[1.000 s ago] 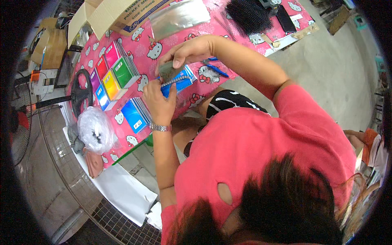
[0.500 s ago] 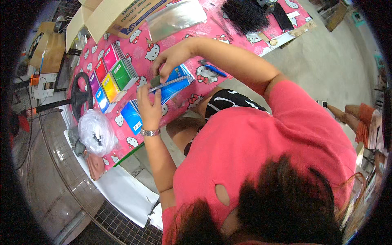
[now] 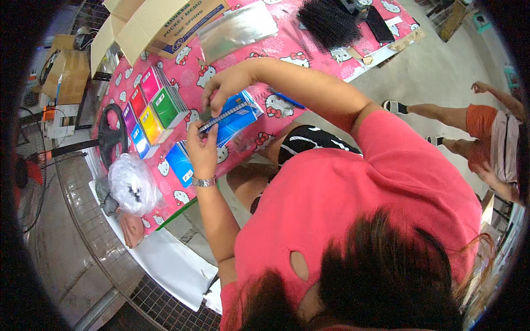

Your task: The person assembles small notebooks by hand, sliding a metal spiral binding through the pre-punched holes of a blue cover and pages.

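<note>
At the near side of the table, I hold a small notebook (image 3: pixel 225 116) by its spiral-bound edge, tilted above blue-covered sheets (image 3: pixel 238 126). The thumb and fingers of my left hand (image 3: pixel 201 148) pinch the near end of the spiral. My right hand (image 3: pixel 227 88) reaches over from the far side, its bent fingers closed at the notebook's upper edge; their tips are partly hidden. Another blue notebook (image 3: pixel 178 164) lies beside my left wrist. A blue-handled tool (image 3: pixel 288 100) rests right of the sheets, partly covered by my right forearm.
Stacked colourful notebooks (image 3: pixel 152 113) stand left on the pink patterned cloth. Beyond are an open cardboard box (image 3: pixel 185 27), clear plastic sleeves (image 3: pixel 237 30) and black spiral coils (image 3: pixel 328 25). A plastic bag (image 3: pixel 131 185) sits at the left edge. Another person (image 3: pixel 486 129) walks at the right.
My hands have shifted slightly, and the notebook's spiral edge is turned more upward between them. The other person at the right has come further into view.
</note>
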`<state>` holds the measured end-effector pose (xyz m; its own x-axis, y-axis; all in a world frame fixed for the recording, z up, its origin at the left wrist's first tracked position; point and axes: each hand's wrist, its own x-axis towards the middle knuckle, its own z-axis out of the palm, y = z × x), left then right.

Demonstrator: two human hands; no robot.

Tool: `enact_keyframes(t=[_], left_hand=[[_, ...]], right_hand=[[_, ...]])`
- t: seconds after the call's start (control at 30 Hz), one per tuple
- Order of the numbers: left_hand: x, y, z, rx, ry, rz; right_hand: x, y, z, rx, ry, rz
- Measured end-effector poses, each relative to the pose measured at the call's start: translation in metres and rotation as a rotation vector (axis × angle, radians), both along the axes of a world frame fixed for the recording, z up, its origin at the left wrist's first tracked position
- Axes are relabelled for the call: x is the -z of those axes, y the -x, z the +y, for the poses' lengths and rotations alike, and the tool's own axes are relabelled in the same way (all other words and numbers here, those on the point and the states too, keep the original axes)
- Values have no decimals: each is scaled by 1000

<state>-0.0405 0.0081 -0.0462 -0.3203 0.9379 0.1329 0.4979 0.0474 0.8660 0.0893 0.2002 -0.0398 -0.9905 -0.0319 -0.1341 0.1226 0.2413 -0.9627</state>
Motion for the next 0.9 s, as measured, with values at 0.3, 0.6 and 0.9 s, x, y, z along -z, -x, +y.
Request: enact_keyframes(t=[0.3,0.6,0.9], left_hand=[[8,6,-4,-129,57,-108],[24,-4,-15,-306,-69,-261],[21,-16,-9,-294,-221,-227]], right_hand=[[48,-45,31,861,-934,-169],[122,-144,-80,1090,-1050,-13],[38,-120,-113,971,-548,366]])
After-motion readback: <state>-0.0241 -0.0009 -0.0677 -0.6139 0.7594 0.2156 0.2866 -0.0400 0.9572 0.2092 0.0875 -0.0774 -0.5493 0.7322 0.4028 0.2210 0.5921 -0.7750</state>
